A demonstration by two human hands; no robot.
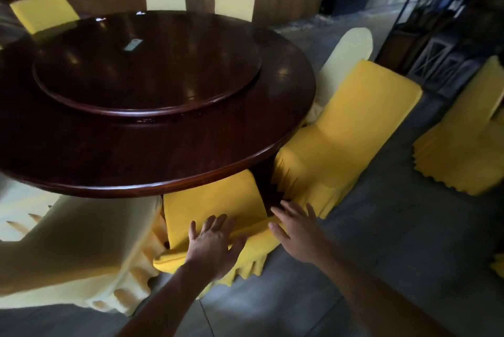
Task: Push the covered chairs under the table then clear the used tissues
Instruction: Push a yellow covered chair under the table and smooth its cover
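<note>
A round dark wooden table [163, 162] with a raised turntable [147, 85] fills the upper left. Directly below its near edge stands a chair in a bright yellow cover [212, 205], its seat partly under the tabletop. My left hand [215, 244] lies flat with spread fingers on the top of this chair's back. My right hand [297, 230] is beside it with straight fingers at the back's right end. A small pale item, possibly a tissue [133, 44], lies on the turntable.
A pale yellow covered chair [76, 249] stands at my left. Another bright yellow chair [341, 140] stands to the right of the table, a pale one [346, 63] behind it. More covered chairs ring the far side. A further yellow chair [463, 140] stands at the right edge.
</note>
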